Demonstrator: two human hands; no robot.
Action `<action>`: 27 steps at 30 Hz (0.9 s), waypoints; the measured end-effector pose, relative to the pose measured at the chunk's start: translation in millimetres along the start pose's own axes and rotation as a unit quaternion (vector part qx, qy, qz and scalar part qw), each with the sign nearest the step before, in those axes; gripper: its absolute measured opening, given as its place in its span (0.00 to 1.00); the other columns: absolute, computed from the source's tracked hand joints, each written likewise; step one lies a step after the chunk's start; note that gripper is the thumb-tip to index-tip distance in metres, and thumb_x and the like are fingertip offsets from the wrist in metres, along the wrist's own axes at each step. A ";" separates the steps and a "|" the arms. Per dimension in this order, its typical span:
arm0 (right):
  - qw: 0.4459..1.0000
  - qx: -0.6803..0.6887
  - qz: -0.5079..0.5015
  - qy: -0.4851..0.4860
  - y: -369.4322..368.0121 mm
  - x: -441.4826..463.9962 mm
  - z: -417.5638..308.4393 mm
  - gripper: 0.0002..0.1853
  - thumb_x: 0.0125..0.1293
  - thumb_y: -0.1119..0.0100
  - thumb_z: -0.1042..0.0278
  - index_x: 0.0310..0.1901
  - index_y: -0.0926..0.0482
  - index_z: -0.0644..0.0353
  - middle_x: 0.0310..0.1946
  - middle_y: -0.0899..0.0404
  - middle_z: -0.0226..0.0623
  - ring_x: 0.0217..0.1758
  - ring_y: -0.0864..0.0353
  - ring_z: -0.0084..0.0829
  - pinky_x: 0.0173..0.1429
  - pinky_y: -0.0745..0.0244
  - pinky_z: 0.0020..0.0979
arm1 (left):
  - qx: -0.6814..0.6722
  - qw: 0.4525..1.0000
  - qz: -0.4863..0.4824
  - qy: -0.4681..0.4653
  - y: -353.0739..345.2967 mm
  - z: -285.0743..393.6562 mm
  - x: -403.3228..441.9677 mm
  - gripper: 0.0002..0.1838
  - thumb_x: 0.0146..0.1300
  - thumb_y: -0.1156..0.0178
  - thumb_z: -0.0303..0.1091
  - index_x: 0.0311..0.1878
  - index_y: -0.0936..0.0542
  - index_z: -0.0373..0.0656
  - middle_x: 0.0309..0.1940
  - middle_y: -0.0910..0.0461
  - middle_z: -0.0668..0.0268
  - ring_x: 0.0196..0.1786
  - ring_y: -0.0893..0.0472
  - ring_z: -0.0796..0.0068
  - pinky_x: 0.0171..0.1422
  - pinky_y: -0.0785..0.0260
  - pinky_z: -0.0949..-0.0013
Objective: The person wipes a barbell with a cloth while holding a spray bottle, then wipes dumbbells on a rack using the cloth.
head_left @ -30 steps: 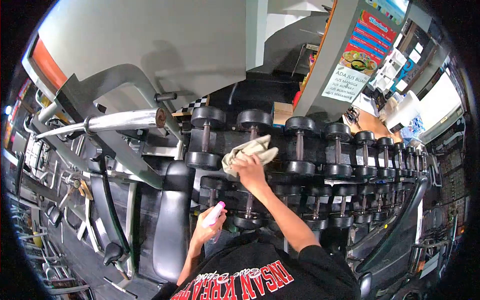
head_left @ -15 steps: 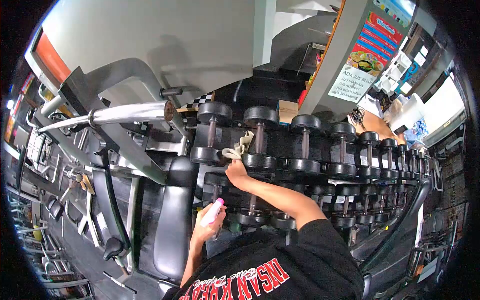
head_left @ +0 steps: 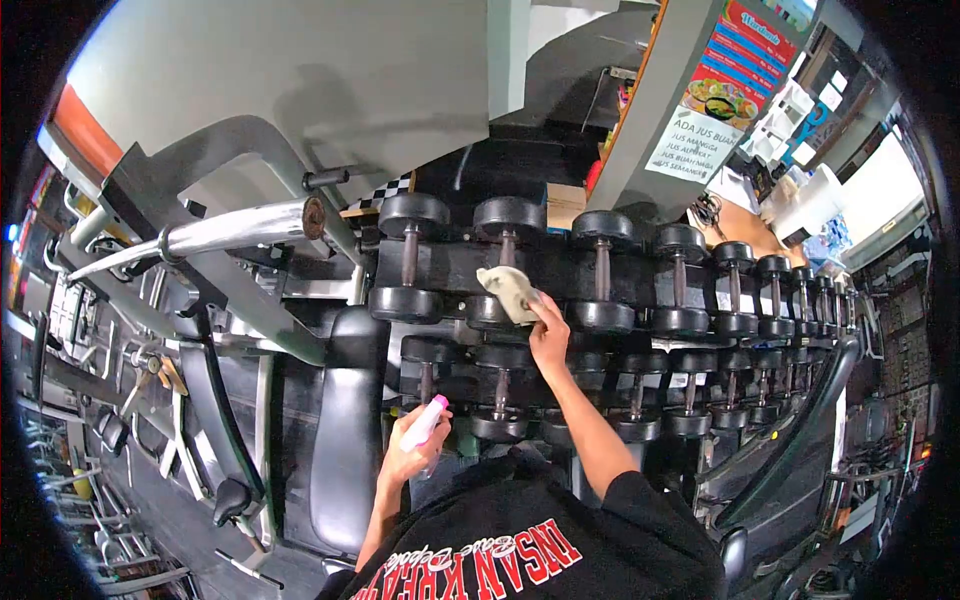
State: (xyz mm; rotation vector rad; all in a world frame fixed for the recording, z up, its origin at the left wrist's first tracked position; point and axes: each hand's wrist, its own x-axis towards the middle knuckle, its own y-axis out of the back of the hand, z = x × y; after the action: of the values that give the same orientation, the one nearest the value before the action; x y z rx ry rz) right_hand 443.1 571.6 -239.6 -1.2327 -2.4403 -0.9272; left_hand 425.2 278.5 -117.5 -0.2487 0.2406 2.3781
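Observation:
My right hand (head_left: 549,335) grips a pale cloth (head_left: 510,293), which lies over the near end of a black dumbbell (head_left: 508,222) on the upper row of the rack. Part of that dumbbell's handle and near head is covered by the cloth. My left hand (head_left: 403,450) is wrapped round a spray bottle (head_left: 424,424) with a white and pink top, held low in front of my chest; the bottle's body is mostly hidden. Left of the cloth sits another dumbbell (head_left: 411,255), and to its right a third one (head_left: 603,270).
A lower row of dumbbells (head_left: 501,425) runs beneath the upper one. A padded bench (head_left: 348,450) stands at left, beside a machine with a thick metal bar (head_left: 240,228) jutting toward the rack. Behind the rack are a cardboard box (head_left: 565,206) and a pillar with posters (head_left: 735,75).
My right hand and the cloth have moved right, from between two dumbbells onto the near end of the second one. My left hand still holds the spray bottle. The view has shifted slightly.

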 end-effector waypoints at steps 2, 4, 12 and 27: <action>0.998 0.041 0.039 -0.033 -12.2 -7.3 5.4 0.24 0.49 0.56 0.90 0.48 0.22 0.62 0.56 0.26 0.46 0.59 0.27 0.44 0.59 0.30 0.32 | -0.006 1.000 0.001 0.001 -1.4 0.2 -1.4 0.09 0.59 0.39 0.29 0.42 0.22 0.37 0.22 0.25 0.72 0.24 0.27 0.85 0.28 0.34 0.78; 0.979 0.079 0.151 -0.115 -22.6 -11.5 6.2 0.23 0.55 0.60 0.89 0.50 0.23 0.64 0.52 0.23 0.46 0.57 0.24 0.40 0.59 0.31 0.30 | 0.017 1.000 0.006 -0.011 -1.6 2.8 -3.2 0.09 0.58 0.39 0.29 0.42 0.22 0.37 0.24 0.25 0.71 0.24 0.26 0.85 0.28 0.33 0.78; 0.846 0.291 0.193 -0.404 -51.6 -55.8 69.5 0.18 0.62 0.58 0.84 0.53 0.26 0.67 0.44 0.22 0.33 0.44 0.24 0.25 0.49 0.29 0.26 | 0.010 1.000 -0.007 -0.004 3.1 -6.3 -3.2 0.09 0.59 0.40 0.28 0.42 0.22 0.37 0.25 0.24 0.70 0.23 0.26 0.85 0.28 0.33 0.78; 0.961 0.099 0.021 -0.258 1.7 -77.8 -3.4 0.16 0.62 0.56 0.82 0.50 0.25 0.67 0.44 0.21 0.36 0.46 0.22 0.28 0.53 0.31 0.25 | 0.043 0.998 -0.046 -0.022 -2.9 -3.2 14.3 0.08 0.60 0.40 0.29 0.42 0.22 0.38 0.22 0.25 0.72 0.24 0.27 0.85 0.28 0.34 0.77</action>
State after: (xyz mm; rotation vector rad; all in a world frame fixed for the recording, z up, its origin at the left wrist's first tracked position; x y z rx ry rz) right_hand 491.7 521.1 -273.8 -1.5996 -2.7854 -0.3612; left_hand 417.2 289.0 -124.4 -0.1625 0.3030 2.2744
